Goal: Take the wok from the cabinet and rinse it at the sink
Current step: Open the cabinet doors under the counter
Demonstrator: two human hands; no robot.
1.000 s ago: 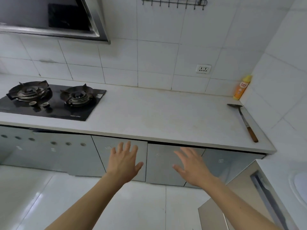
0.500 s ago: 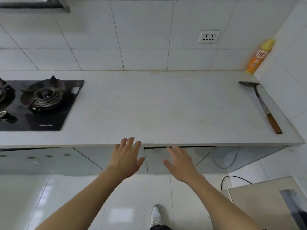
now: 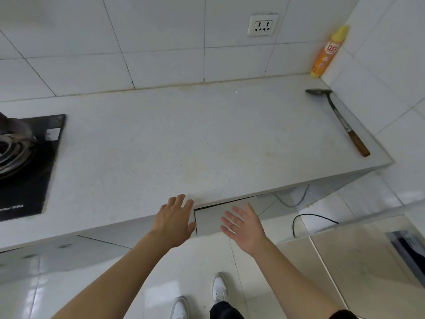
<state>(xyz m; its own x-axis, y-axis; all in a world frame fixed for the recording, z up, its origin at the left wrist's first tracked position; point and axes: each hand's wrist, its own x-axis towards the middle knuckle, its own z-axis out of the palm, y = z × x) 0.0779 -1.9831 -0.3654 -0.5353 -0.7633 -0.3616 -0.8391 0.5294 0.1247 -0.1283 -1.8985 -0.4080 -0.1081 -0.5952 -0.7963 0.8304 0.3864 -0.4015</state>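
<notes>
1. A black gas hob (image 3: 30, 162) sits at the far left of the white table (image 3: 184, 143), with one burner partly in view.
2. The left hand (image 3: 174, 221) reaches forward with fingers spread and relaxed, its fingertips at the table's front edge, holding nothing.
3. Just right of it, a grey cabinet door (image 3: 211, 218) under the table shows a dark gap along its top and left edges.
4. The right hand (image 3: 243, 224) hovers in front of that door, palm turned inward, fingers spread, holding nothing.
5. The wok is not visible anywhere.
6. A wall socket (image 3: 262, 25) is set in the tiled wall.
7. A metal spatula (image 3: 340, 120) with a wooden handle lies near the table's right end.
8. An orange bottle (image 3: 328, 51) stands in the back right corner.
</notes>
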